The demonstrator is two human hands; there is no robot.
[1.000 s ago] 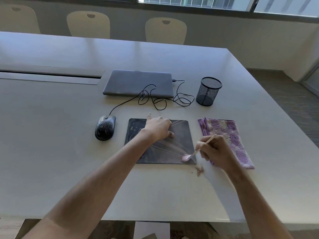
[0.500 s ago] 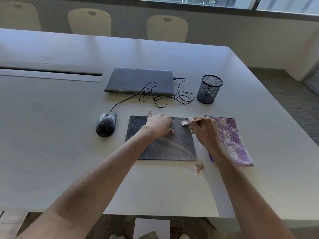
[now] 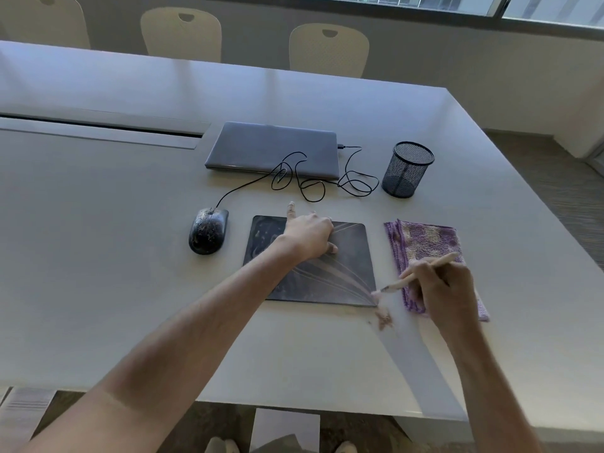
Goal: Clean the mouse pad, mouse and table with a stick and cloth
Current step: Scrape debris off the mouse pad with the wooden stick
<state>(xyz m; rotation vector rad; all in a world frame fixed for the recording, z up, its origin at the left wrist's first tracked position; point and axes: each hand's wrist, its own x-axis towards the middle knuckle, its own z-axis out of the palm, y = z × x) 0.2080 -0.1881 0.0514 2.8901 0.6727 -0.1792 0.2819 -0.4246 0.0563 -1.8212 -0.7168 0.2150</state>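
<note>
My left hand (image 3: 309,235) presses flat on the pad (image 3: 343,273) at frame centre while my right hand (image 3: 441,284), nearer the cloth (image 3: 425,238), grips the stick (image 3: 421,274), its long axis slanting down-left to the pad's lower-right corner

closed laptop (image 3: 273,148), mesh pen cup (image 3: 407,170), three chairs (image 3: 328,49)
</note>
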